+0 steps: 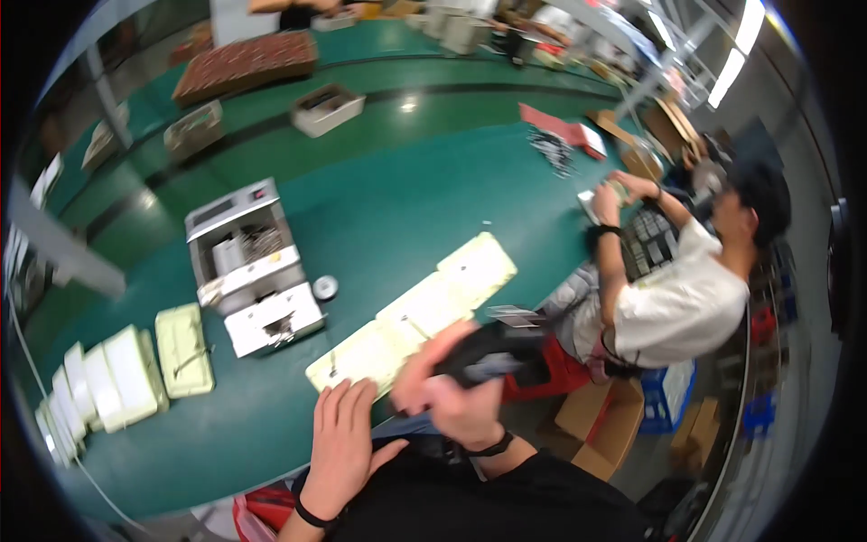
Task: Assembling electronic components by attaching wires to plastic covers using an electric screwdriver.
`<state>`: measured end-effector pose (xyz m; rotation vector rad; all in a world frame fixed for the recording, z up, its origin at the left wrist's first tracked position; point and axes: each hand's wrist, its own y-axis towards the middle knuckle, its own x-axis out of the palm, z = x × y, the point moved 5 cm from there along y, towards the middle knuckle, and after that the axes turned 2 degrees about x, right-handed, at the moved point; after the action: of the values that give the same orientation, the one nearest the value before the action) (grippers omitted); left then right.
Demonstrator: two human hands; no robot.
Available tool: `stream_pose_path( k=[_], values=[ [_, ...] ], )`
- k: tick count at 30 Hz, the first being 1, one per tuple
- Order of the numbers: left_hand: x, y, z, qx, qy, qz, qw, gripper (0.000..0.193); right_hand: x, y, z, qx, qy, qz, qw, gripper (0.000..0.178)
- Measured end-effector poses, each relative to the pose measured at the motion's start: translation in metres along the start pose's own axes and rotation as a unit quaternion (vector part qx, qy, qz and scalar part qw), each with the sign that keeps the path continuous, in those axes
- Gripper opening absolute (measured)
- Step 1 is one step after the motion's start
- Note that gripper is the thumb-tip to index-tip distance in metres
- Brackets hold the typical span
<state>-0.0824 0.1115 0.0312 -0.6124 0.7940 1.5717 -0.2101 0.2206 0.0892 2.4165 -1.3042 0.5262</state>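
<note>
Cream panels (pixel 433 305) in row on green counter (pixel 388 199), nearest one at L fingertips (pixel 363 387).
L hand (pixel 341 443): fingers extended, thumb out, nothing gripped. R hand (pixel 465 406): fingers curled round blk item (pixel 492 357), motion-blurred, exact grip unclear. Grey unit (pixel 253 271) w/ small parts fwd-left of L fingers; panel stack (pixel 117 384) further left.

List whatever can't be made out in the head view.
Head view:
Dark tool held in the right hand: details lost to motion blur.
Near edge of the leftmost pale panel in the row: partly hidden by the left hand.
Loose parts in the grey machine: too small to identify.
Co-worker's item: partly covered by their hands.
</note>
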Motion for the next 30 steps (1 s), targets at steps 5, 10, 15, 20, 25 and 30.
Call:
stream_pose_path(
  k=[5,10,15,20,25,30],
  values=[
    [0.001,-0.017,-0.013,0.027,0.124,-0.057,0.990,0.073,0.012,0.018,-0.043,-0.152,0.013,-0.081,0.985,0.038],
    [0.000,-0.046,-0.040,-0.006,0.181,-0.018,0.983,0.068,0.072,0.048,-0.026,-0.193,-0.026,-0.191,0.962,0.035],
    [-0.005,-0.065,-0.053,0.009,0.227,0.045,0.973,0.054,0.119,0.071,0.005,-0.201,-0.034,-0.207,0.957,0.035],
    [0.002,-0.070,-0.053,0.040,0.225,0.098,0.969,0.040,0.134,0.087,0.027,-0.218,-0.124,-0.175,0.952,0.033],
    [0.001,-0.072,-0.053,0.061,0.220,0.130,0.965,0.033,0.133,0.077,0.030,-0.182,-0.139,-0.166,0.959,0.030],
    [0.001,-0.072,-0.056,0.070,0.213,0.167,0.960,0.034,0.131,0.035,0.040,-0.112,-0.075,-0.221,0.966,0.035]
  ],
)
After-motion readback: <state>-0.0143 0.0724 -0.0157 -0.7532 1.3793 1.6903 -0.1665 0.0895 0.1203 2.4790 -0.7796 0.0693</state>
